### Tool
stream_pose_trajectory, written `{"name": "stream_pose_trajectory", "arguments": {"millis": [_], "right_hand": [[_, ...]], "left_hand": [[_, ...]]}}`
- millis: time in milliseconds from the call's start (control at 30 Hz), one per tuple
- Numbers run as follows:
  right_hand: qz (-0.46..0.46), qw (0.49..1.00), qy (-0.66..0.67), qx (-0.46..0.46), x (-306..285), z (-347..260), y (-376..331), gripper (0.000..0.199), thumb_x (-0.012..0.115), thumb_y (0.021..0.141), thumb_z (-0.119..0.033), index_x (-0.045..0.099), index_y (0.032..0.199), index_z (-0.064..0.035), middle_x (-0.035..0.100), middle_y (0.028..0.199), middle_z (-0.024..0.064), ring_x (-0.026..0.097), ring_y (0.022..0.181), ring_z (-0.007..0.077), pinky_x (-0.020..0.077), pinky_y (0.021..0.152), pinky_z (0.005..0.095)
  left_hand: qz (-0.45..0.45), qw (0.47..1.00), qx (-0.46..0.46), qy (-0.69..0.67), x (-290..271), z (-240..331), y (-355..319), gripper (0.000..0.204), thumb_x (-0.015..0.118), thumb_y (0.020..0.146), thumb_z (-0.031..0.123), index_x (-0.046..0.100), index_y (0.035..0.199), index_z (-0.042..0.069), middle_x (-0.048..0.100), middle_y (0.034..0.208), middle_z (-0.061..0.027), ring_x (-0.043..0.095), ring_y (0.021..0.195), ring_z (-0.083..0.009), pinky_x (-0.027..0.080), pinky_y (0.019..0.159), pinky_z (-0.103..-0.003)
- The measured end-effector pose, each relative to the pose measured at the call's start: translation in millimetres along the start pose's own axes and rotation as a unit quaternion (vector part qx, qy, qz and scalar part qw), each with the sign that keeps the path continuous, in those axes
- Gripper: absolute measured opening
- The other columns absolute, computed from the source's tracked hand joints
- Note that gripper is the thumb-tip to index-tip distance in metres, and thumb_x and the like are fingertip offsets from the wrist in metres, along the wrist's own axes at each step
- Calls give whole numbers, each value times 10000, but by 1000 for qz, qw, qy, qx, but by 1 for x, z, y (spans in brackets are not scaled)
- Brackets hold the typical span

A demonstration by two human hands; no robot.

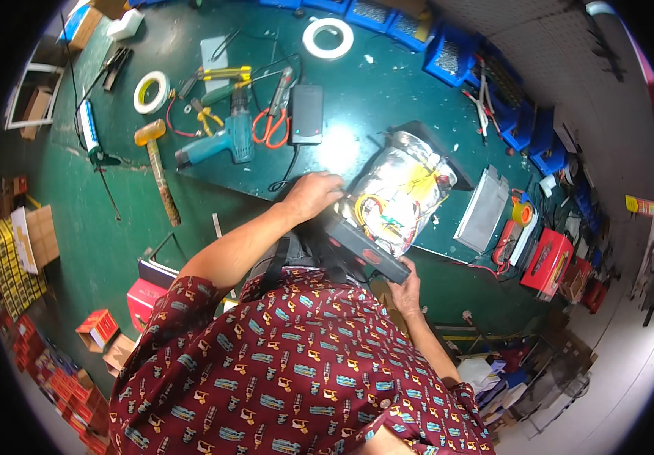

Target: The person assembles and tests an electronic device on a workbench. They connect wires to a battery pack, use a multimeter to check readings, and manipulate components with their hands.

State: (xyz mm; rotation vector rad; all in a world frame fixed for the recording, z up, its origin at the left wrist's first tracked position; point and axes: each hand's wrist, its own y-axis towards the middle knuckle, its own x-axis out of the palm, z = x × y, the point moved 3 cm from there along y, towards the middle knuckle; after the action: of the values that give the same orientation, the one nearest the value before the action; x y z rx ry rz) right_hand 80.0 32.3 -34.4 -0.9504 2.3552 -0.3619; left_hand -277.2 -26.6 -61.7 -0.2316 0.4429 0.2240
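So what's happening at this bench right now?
A person stands at a green workbench, bent over a clear-wrapped pack with yellow wires showing inside. The left hand rests at the pack's near edge, and the right hand grips a black tool held against the pack. A blue drill, a hammer, red scissors and tape rolls lie untouched farther back.

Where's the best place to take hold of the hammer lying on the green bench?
Probably the wooden handle, about midway. The hammer lies flat, its yellowish head toward the tape roll and its handle running toward the bench's near edge. Come from above, from the bare left side, since the teal drill lies to its right.
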Motion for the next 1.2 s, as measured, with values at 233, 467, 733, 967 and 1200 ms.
{"name": "stream_pose_trajectory", "arguments": {"millis": [233, 467, 733, 967, 1200], "right_hand": [[-21, 997, -68, 18, -6, -8, 2, 528, 791, 851, -109, 493, 1273, -4, 667, 934, 60, 607, 852, 117, 516, 795, 274], [-28, 997, -70, 15, -6, -9, 6, 488, 780, 865, -135, 508, 1249, -5, 669, 960, 74, 615, 891, 134, 510, 836, 281], [-39, 995, -86, -2, -10, -3, 5, 469, 758, 885, -132, 495, 1254, -11, 656, 940, 80, 608, 861, 136, 511, 801, 291], [-34, 993, -92, -65, -8, -11, 7, 541, 775, 871, -116, 465, 1307, -33, 668, 874, 50, 587, 729, 99, 510, 675, 267], [-40, 999, -15, -20, -32, -26, 5, 544, 802, 850, -98, 498, 1293, -10, 699, 1041, 80, 624, 947, 115, 523, 861, 291]], "left_hand": [[-9, 986, -22, -164, 27, -16, 14, 172, 630, 876, 53, 667, 1018, -38, 728, 860, -198, 725, 785, -295, 559, 719, -362], [-69, 973, -77, -206, 36, -30, 25, 186, 650, 822, 52, 701, 977, -37, 734, 854, -173, 718, 793, -233, 557, 720, -349], [-138, 965, -157, -161, 44, -37, 36, 262, 649, 816, 39, 722, 1058, -29, 758, 929, -125, 710, 845, -198, 551, 776, -327], [-100, 988, -3, -114, 20, -29, -15, 520, 458, 819, -114, 558, 1326, -63, 658, 1249, -250, 646, 1173, -360, 502, 1031, -399], [-158, 977, -66, -129, 10, 0, -33, 668, 471, 808, -122, 401, 1470, -56, 565, 1404, -250, 570, 1299, -343, 471, 1077, -378]]}}
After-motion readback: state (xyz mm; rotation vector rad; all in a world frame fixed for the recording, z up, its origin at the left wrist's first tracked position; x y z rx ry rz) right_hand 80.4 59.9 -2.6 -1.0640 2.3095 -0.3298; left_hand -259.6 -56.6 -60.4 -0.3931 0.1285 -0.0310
